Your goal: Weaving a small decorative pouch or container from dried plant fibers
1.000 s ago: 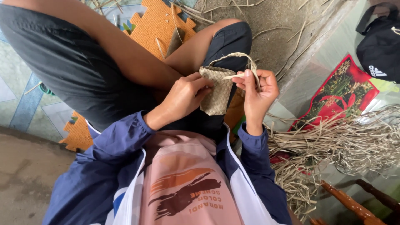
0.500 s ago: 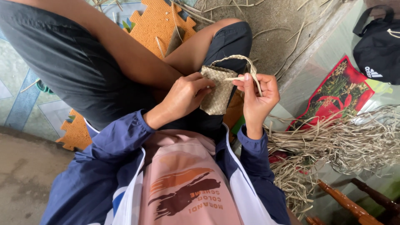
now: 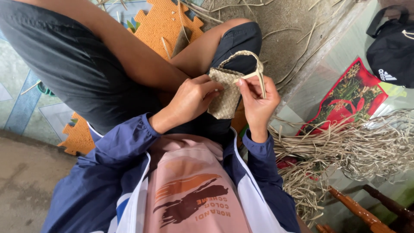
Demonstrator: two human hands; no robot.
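A small woven straw pouch [image 3: 226, 92] with a braided loop handle [image 3: 246, 55] is held over my lap, above my crossed legs in dark shorts. My left hand [image 3: 192, 97] grips the pouch's left edge, thumb on its face. My right hand [image 3: 256, 101] pinches a pale straw strip [image 3: 254, 75] at the pouch's top right corner, beside the handle's end. The pouch's lower right side is hidden behind my right palm.
A heap of dried straw strips [image 3: 345, 149] lies at my right. Behind it is a red printed bag [image 3: 349, 97] and a black bag [image 3: 394, 43]. An orange foam mat [image 3: 166, 26] lies under my legs. Wooden chair legs [image 3: 358, 209] stand at lower right.
My right hand has shifted slightly, pulling the straw strip at the pouch's top corner. The left hand keeps its hold on the pouch.
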